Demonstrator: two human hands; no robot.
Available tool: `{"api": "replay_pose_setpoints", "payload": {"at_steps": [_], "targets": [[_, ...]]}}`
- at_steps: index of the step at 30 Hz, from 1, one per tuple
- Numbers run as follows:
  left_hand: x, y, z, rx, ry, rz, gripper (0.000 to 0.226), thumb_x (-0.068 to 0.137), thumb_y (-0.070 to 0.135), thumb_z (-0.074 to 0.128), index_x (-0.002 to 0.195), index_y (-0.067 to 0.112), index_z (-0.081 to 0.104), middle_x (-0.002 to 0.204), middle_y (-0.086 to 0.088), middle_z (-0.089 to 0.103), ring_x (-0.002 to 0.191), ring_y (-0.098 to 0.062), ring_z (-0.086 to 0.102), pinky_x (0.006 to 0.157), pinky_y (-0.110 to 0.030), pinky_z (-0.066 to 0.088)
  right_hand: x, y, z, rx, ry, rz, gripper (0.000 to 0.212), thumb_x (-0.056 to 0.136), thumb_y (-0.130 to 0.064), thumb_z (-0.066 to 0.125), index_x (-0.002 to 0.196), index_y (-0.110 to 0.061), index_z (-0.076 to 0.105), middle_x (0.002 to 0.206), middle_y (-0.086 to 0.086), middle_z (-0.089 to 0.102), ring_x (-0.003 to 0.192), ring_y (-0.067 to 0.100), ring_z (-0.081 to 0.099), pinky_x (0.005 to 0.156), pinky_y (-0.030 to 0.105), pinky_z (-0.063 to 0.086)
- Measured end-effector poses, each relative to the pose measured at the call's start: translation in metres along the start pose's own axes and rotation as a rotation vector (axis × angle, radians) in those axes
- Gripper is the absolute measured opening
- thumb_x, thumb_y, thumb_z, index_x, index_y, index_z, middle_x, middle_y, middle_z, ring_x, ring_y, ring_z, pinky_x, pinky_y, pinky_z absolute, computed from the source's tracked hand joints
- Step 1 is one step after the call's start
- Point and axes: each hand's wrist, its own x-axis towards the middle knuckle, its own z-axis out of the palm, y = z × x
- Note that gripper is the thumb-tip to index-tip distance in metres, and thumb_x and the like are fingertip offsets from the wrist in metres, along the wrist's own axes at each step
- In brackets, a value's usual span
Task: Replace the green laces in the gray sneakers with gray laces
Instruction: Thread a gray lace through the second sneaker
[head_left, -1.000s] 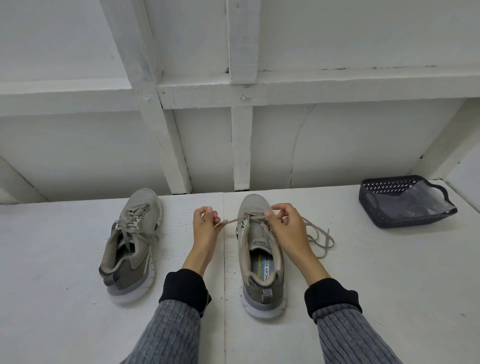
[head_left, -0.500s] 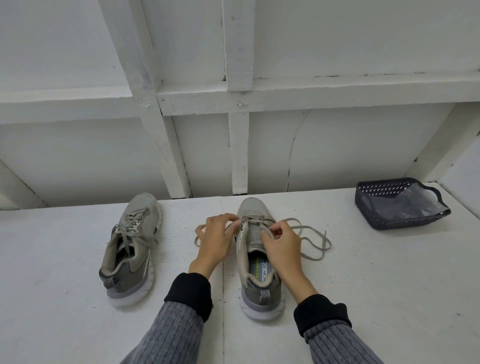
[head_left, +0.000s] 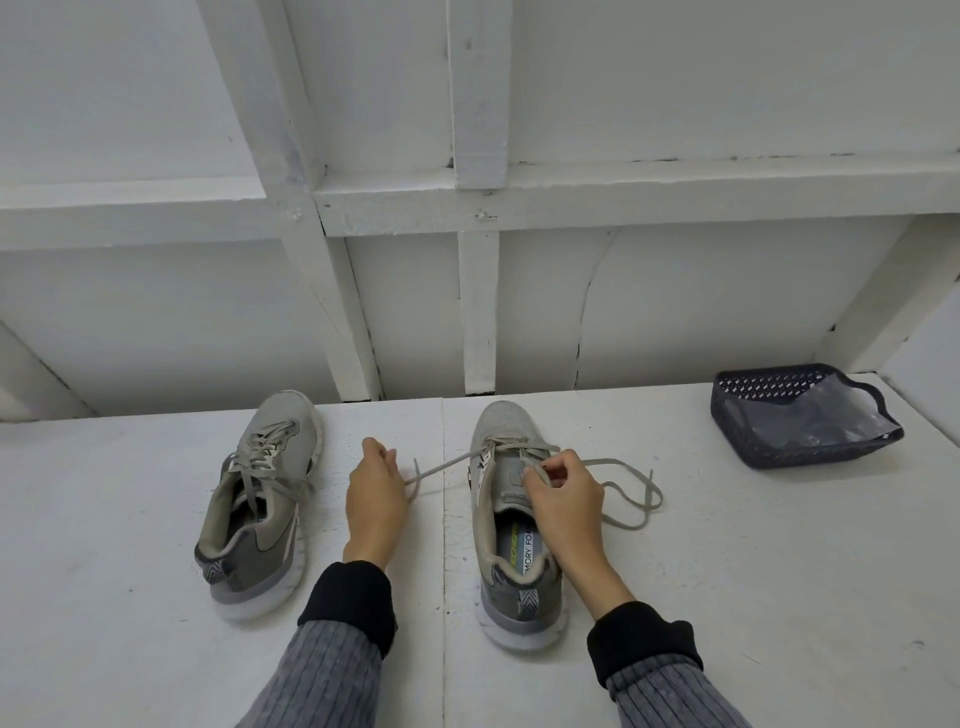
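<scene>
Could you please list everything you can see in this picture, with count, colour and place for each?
sneakers: two, gray; left sneaker laced, left of the hands; right sneaker between the hands, partly laced.
lace: one being threaded, gray; runs across the right sneaker's eyelets, loose end looped on the table to its right.
basket: one, dark blue, far right; holds a clear plastic bag.
table: one, white.
left hand: pinches a lace end, pulled leftward.
right hand: pinches the lace over the tongue.

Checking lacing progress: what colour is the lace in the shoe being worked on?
Gray lace, no green showing, seen in the head view.
</scene>
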Motion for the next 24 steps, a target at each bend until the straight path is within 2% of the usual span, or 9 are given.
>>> {"api": "replay_pose_setpoints", "payload": {"at_steps": [2,4,7,9,12,14,17,21,24], "targets": [[-0.001,-0.003,0.002,0.175,0.031,0.048,0.007,0.103,0.019,0.042,0.104,0.013,0.046,0.088,-0.007,0.062,0.084,-0.028,0.054,0.062,-0.036,0.037,0.000,0.000,0.000,0.011,-0.001,0.002,0.016,0.086,-0.022,0.068,0.078,-0.014,0.057,0.074,0.001,0.063,0.067,0.011,0.057,0.055,0.018,0.047],[-0.002,0.006,0.012,0.262,-0.020,0.153,0.019,0.102,0.025,0.044,0.117,0.017,0.054,0.109,-0.003,0.064,0.104,-0.027,0.052,0.084,-0.040,0.037,-0.001,-0.001,0.000,0.013,0.001,0.009,0.016,0.086,-0.021,0.068,0.079,-0.013,0.057,0.075,0.001,0.063,0.068,0.011,0.057,0.056,0.018,0.047],[-0.007,0.028,0.026,0.174,-0.180,0.308,0.023,0.102,0.040,0.043,0.115,0.033,0.062,0.124,0.016,0.052,0.125,-0.011,0.037,0.104,-0.040,0.017,-0.001,-0.002,0.000,0.006,0.012,0.004,0.015,0.086,-0.019,0.068,0.078,-0.012,0.057,0.075,0.001,0.063,0.067,0.010,0.056,0.055,0.015,0.045],[-0.009,0.038,0.031,0.147,-0.204,0.359,0.017,0.100,0.044,0.046,0.105,0.038,0.061,0.117,0.023,0.047,0.123,-0.005,0.032,0.103,-0.037,0.011,-0.001,-0.003,-0.001,0.012,0.017,0.004,0.015,0.086,-0.018,0.068,0.079,-0.010,0.057,0.074,0.002,0.062,0.064,0.007,0.053,0.053,0.013,0.043],[-0.010,0.038,0.032,0.104,-0.110,0.236,0.013,0.101,0.037,0.047,0.093,0.036,0.057,0.108,0.017,0.054,0.115,-0.011,0.039,0.099,-0.039,0.016,-0.001,-0.003,-0.001,0.020,0.010,-0.002,0.016,0.086,-0.018,0.069,0.079,-0.010,0.057,0.074,0.003,0.062,0.062,0.006,0.052,0.053,0.012,0.042],[-0.009,0.028,0.027,0.242,0.003,0.085,0.008,0.099,0.026,0.051,0.099,0.029,0.058,0.111,0.008,0.057,0.115,-0.019,0.041,0.094,-0.042,0.022,-0.001,-0.004,-0.001,0.023,0.003,-0.002,0.016,0.086,-0.018,0.069,0.079,-0.011,0.057,0.075,0.002,0.062,0.063,0.006,0.053,0.053,0.013,0.044],[-0.006,0.011,0.020,0.487,0.055,-0.061,0.020,0.095,0.015,0.051,0.112,0.022,0.059,0.118,0.001,0.056,0.116,-0.025,0.038,0.087,-0.041,0.025,0.000,-0.002,-0.001,0.026,-0.005,-0.011,0.016,0.086,-0.020,0.070,0.080,-0.012,0.057,0.076,0.002,0.062,0.066,0.008,0.055,0.055,0.014,0.045],[-0.004,0.008,0.019,0.361,-0.037,0.121,0.025,0.097,0.015,0.051,0.119,0.024,0.058,0.127,0.002,0.054,0.120,-0.025,0.034,0.087,-0.039,0.022,0.004,-0.002,-0.004,0.064,-0.074,-0.005,0.025,0.088,-0.039,0.067,0.085,-0.015,0.060,0.081,-0.002,0.063,0.070,0.005,0.053,0.060,0.010,0.042],[-0.006,0.024,0.022,0.198,-0.192,0.279,0.027,0.103,0.033,0.045,0.127,0.032,0.058,0.131,0.012,0.051,0.126,-0.019,0.030,0.094,-0.036,0.019,0.020,0.003,-0.008,0.071,-0.123,0.025,0.033,0.094,-0.048,0.053,0.089,-0.018,0.066,0.080,-0.007,0.063,0.071,0.005,0.055,0.063,0.016,0.040]]}}
